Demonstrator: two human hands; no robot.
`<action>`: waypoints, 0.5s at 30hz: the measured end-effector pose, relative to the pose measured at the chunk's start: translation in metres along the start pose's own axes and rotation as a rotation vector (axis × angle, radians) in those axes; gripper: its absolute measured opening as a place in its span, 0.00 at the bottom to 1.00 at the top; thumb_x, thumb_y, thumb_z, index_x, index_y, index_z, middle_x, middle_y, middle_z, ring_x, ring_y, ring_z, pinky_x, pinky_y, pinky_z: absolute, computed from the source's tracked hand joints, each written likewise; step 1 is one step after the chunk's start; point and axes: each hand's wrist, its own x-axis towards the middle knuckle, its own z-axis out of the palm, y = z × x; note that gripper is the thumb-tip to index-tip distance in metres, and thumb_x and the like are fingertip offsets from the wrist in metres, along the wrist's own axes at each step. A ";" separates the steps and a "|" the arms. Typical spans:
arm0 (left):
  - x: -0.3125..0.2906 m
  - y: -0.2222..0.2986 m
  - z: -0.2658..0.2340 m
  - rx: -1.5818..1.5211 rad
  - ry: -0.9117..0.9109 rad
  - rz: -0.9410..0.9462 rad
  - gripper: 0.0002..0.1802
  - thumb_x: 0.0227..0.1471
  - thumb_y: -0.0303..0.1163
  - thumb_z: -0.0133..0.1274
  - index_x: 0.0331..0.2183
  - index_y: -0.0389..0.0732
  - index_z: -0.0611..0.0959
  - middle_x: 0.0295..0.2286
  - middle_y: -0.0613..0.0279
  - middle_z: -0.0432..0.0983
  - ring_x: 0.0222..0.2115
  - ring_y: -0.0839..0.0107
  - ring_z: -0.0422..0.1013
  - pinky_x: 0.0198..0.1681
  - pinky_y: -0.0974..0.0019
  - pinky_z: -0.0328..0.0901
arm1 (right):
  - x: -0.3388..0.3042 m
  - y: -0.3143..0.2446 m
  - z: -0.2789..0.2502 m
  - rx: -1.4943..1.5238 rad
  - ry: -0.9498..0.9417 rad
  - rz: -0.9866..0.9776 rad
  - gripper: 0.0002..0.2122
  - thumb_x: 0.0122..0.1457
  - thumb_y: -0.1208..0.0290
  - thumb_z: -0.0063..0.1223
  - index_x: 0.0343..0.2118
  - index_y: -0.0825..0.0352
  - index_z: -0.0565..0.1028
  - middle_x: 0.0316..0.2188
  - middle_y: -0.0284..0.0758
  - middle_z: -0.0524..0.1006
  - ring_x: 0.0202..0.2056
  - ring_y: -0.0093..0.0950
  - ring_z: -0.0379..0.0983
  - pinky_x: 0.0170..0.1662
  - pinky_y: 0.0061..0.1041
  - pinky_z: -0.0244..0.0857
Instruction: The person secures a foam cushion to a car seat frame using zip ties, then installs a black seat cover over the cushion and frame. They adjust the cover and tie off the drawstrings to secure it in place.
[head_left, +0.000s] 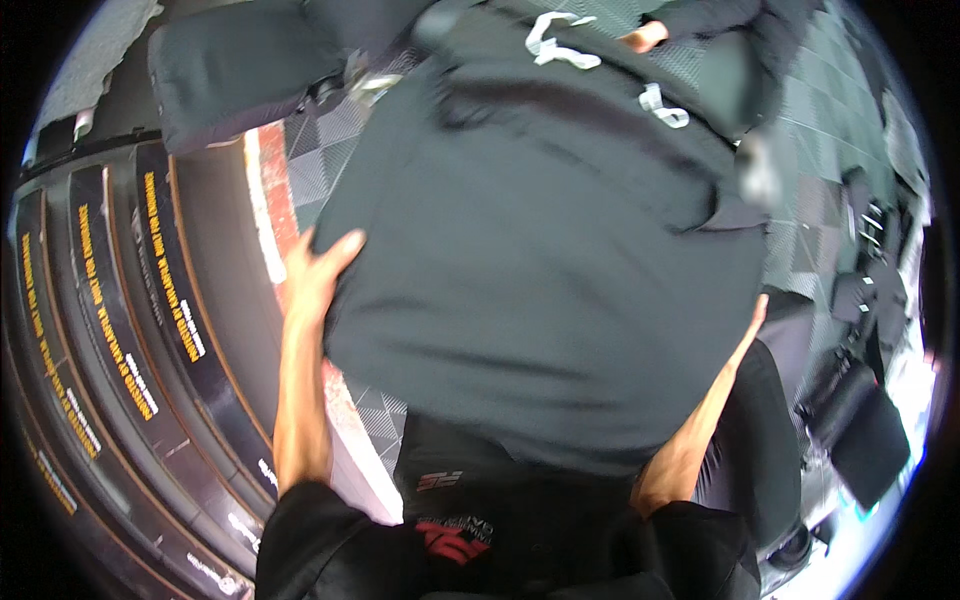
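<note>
A large black cloth-covered piece [540,260], shaped like a seat cushion, spans the space in front of my body. White loops of strap or plastic [560,45] show along its far edge. My left hand [322,265] grips its left edge, thumb on the side and the other fingers partly hidden. At the right edge, my right hand [757,318] holds on from the side, most of its fingers hidden behind the piece. Beyond the far right corner, another person's hand [645,37] with a dark sleeve is close to the far edge.
Dark steps or shelves [120,300] with yellow lettering rise at the left. A red and white strip [268,190] borders the grey tiled floor [815,110]. A black seat [240,80] stands at the far left; black padded parts [860,430] lie at the right.
</note>
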 end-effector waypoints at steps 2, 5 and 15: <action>-0.056 -0.001 -0.048 -0.136 -0.053 -0.017 0.40 0.44 0.42 0.68 0.52 0.25 0.75 0.45 0.47 0.78 0.42 0.63 0.77 0.49 0.64 0.70 | -0.058 -0.016 0.008 -0.041 0.025 0.033 0.34 0.60 0.43 0.51 0.57 0.71 0.71 0.52 0.44 0.75 0.50 0.34 0.72 0.54 0.34 0.66; -0.121 -0.018 -0.120 -0.071 -0.001 -0.038 0.40 0.44 0.44 0.68 0.51 0.25 0.76 0.43 0.50 0.78 0.42 0.62 0.75 0.51 0.62 0.68 | -0.127 -0.020 0.029 -0.074 0.046 0.128 0.34 0.60 0.43 0.52 0.56 0.72 0.72 0.51 0.44 0.75 0.49 0.34 0.73 0.54 0.34 0.66; -0.196 -0.070 -0.242 0.227 0.131 -0.255 0.43 0.40 0.55 0.70 0.44 0.25 0.80 0.35 0.50 0.80 0.34 0.62 0.75 0.43 0.62 0.69 | -0.271 0.065 0.121 -0.278 0.019 0.612 0.33 0.57 0.44 0.55 0.54 0.72 0.74 0.49 0.44 0.77 0.47 0.34 0.74 0.52 0.33 0.67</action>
